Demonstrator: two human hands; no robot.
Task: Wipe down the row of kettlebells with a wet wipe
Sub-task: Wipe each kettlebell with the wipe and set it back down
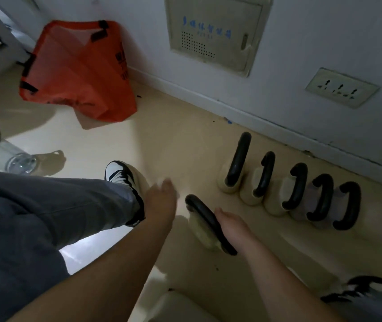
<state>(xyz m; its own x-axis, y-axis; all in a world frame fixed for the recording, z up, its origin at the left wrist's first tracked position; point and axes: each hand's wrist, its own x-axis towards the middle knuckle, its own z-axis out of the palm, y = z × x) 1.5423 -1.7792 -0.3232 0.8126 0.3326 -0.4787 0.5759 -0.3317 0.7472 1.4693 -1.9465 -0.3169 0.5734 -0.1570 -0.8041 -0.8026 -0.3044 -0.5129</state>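
- The near kettlebell stood out on the floor, apart from the others and tilted, pale body below and black handle on top.
- The right hand lay against the right side of that handle and its fingers seemed curled round the bar, gripping it.
- The left hand hung just left of the same kettlebell, near the far end of the handle but not touching it. Motion blur hid whether its fingers were spread or closed.
- A pale smear at its fingertips might have been the wet wipe; it was too blurred to tell.
- The row of kettlebells, five of them with black handles, stood side by side along the foot of the wall, beyond and to the right of both hands.
- A black-and-white shoe sat just left of the left hand.
- An orange bag leaned in the corner, well apart from the hands.
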